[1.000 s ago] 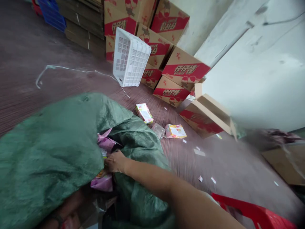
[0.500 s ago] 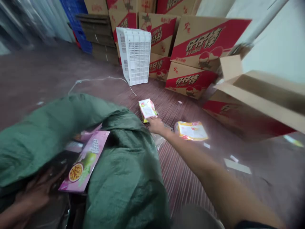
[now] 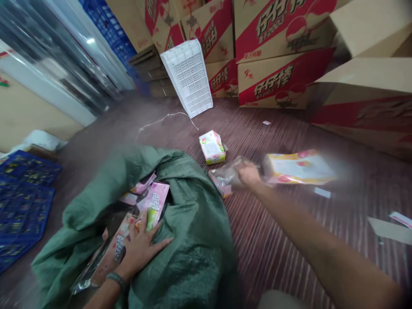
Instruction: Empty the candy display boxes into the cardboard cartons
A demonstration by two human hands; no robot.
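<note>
- Presently the left hand is laid open, fingers spread, on a pink printed snack packet in the mouth of a large green woven sack on the floor.
- A crumpled clear plastic wrapper is gripped in the closed right hand, low over the ribbed reddish floor.
- Just beside that hand a flat yellow-and-white packet is seen, blurred.
- A small pink-and-green carton lies near, before a tilted white plastic crate and red-and-tan cardboard boxes.

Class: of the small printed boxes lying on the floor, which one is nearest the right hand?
The yellow-and-red box just beyond the right hand; the green-edged box lies farther.
</note>
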